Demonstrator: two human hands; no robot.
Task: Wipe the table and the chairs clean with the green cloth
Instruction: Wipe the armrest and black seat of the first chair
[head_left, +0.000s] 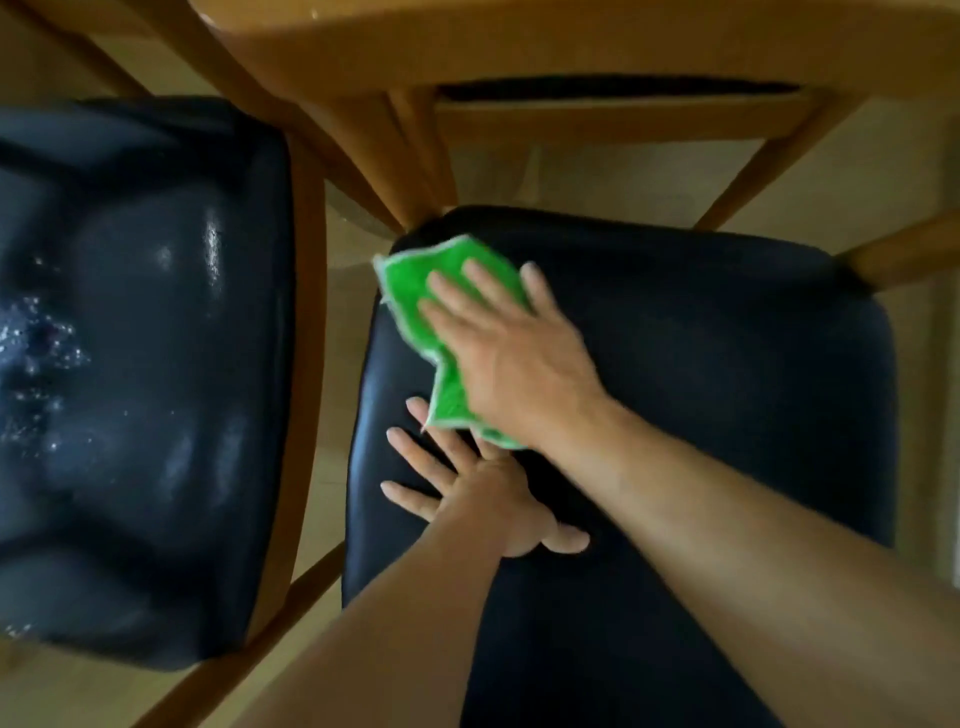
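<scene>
Right hand (511, 358): fingers (452, 291) extended and spread flat, palm down, pressing the green cloth (415, 291) onto the seat; nothing pinched or gripped, the cloth is pinned under the palm. Cloth is crumpled, pale-edged, lying on the far left part of the near chair seat (701, 364), one corner reaching close to the seat's left edge, another corner emerging below the wrist.

Left hand (478, 493): fingers splayed wide, flat on the same seat, holding nothing. Its fingertips sit just beside the lower edge of the cloth, some hidden under the right hand. The forearms cross, right over left.

Near chair seat: black, smooth, wooden frame showing at upper right. Second chair (145, 374) to the left: black padded seat, wooden rail, shiny bright specks on its surface. Table (571, 41) edge: wooden, along the top, above both chairs. Floor (623, 182): pale wood.
</scene>
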